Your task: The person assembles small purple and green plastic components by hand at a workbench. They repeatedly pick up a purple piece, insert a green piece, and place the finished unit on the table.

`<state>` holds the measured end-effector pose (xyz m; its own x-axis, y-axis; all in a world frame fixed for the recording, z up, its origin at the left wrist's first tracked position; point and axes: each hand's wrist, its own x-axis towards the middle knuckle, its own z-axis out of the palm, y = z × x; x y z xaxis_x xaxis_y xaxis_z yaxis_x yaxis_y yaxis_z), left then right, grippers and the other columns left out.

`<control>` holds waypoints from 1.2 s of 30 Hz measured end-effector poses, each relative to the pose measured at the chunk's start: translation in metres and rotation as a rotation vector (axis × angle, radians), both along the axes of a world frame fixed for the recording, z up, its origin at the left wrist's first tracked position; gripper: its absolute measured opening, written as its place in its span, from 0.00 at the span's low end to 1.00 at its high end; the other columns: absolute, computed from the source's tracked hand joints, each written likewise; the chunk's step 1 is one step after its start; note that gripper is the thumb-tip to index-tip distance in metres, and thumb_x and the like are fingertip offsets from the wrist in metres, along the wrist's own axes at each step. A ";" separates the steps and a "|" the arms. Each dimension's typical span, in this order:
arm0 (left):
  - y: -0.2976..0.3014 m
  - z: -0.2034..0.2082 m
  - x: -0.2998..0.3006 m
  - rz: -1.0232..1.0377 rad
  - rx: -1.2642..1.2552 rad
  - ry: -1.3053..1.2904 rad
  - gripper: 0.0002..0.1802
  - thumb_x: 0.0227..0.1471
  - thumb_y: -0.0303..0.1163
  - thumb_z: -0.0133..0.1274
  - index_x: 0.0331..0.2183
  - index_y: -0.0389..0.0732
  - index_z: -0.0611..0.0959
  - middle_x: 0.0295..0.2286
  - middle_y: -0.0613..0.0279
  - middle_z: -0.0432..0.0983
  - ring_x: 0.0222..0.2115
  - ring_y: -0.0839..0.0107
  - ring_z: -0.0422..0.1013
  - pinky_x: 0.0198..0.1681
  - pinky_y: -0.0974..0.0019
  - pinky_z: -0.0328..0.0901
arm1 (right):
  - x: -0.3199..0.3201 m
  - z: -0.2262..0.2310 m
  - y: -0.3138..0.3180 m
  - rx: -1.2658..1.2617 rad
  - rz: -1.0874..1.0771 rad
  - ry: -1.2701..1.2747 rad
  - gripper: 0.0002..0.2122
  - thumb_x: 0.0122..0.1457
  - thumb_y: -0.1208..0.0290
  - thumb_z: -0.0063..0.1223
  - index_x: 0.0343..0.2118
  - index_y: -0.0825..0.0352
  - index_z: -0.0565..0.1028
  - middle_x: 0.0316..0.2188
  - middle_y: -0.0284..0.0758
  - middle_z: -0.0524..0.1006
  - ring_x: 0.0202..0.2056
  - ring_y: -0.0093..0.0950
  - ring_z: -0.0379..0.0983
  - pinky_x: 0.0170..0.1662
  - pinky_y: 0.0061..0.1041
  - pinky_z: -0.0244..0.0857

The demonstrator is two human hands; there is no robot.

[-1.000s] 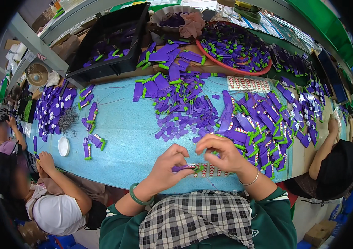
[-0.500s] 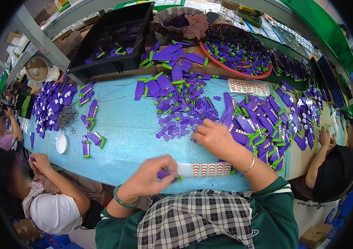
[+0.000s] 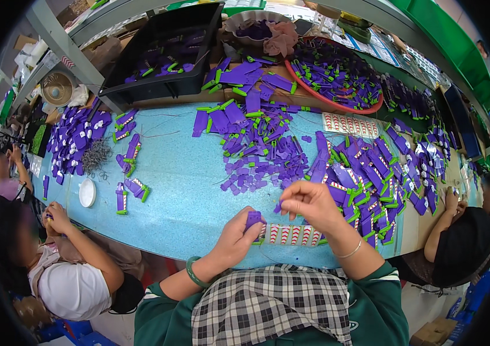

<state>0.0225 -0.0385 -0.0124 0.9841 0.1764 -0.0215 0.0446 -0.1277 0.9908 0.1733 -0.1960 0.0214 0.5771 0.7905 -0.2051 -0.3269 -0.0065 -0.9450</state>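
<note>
My left hand [image 3: 234, 239] is closed on a purple plastic part [image 3: 254, 218] with a bit of green at its lower end. Close by, my right hand [image 3: 312, 203] pinches a small purple piece [image 3: 278, 207] between thumb and fingers, a little apart from the held part. Beneath and between the hands lies a strip of red-and-white chevron stickers [image 3: 294, 235] near the table's front edge. Just beyond my hands is a heap of small flat purple pieces [image 3: 251, 175]. Right of them spreads a pile of purple-and-green parts with chevron stickers [image 3: 366, 179].
A black tray [image 3: 158, 89] and a red-rimmed basket [image 3: 337, 105] of purple-green parts stand at the back. Another sticker sheet [image 3: 350, 124], a white dish [image 3: 87, 192] and a grey wire tangle [image 3: 96, 154] lie on the blue table [image 3: 181, 173]. People sit on both sides.
My right hand has drawn back from the small-piece heap toward my left hand, carrying a small purple piece. My left hand has moved right with its purple part, now upright and facing the right hand.
</note>
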 end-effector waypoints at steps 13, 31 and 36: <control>-0.010 0.013 0.011 -0.177 0.206 0.072 0.07 0.56 0.31 0.45 0.33 0.37 0.71 0.21 0.52 0.73 0.23 0.56 0.72 0.27 0.59 0.64 | -0.038 -0.015 0.002 -0.038 -0.180 -0.954 0.06 0.48 0.78 0.62 0.26 0.69 0.74 0.23 0.33 0.73 0.20 0.19 0.69 0.21 0.17 0.62; -0.006 0.015 0.013 0.045 -0.179 0.068 0.14 0.60 0.35 0.42 0.33 0.35 0.79 0.26 0.65 0.73 0.26 0.74 0.68 0.32 0.71 0.63 | -0.033 -0.031 0.011 0.166 -0.169 0.022 0.17 0.50 0.73 0.60 0.42 0.68 0.68 0.25 0.29 0.72 0.30 0.19 0.70 0.35 0.18 0.65; 0.012 0.014 0.022 0.067 -0.015 -0.093 0.13 0.60 0.31 0.43 0.34 0.33 0.79 0.29 0.64 0.68 0.30 0.75 0.66 0.36 0.72 0.62 | -0.036 -0.020 0.018 -0.100 0.028 -0.486 0.19 0.48 0.76 0.57 0.44 0.65 0.68 0.25 0.34 0.72 0.30 0.30 0.72 0.37 0.28 0.65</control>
<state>0.0442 -0.0266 0.0015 0.9679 0.2424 0.0665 -0.0399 -0.1128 0.9928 0.1376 -0.1778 0.0018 0.6037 0.7972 0.0066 0.1526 -0.1074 -0.9824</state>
